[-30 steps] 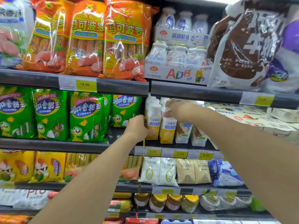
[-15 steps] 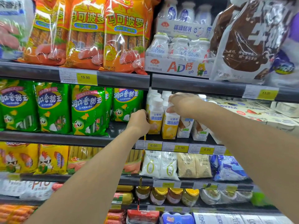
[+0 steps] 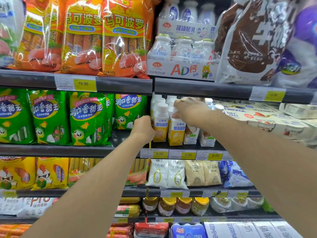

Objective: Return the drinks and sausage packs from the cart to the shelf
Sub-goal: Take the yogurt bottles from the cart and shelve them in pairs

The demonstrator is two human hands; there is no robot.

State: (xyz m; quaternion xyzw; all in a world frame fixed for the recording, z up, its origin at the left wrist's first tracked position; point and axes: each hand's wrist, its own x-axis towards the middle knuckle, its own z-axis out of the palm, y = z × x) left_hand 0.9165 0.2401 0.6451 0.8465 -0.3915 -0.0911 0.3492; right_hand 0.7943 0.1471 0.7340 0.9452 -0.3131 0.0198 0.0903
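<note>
**Yogurt drinks nearly seated on the middle shelf**

Since a second ago I've barely moved. My left hand (image 3: pixel 143 129) still clamps one yellow drink carton (image 3: pixel 160 127); my right hand (image 3: pixel 189 109) grips the cap of its neighbour (image 3: pixel 176 133). Both stand on the shelf (image 3: pixel 185 146), labelled 爆珠酸奶, above 6.00 tags (image 3: pixel 159 154).
</note>
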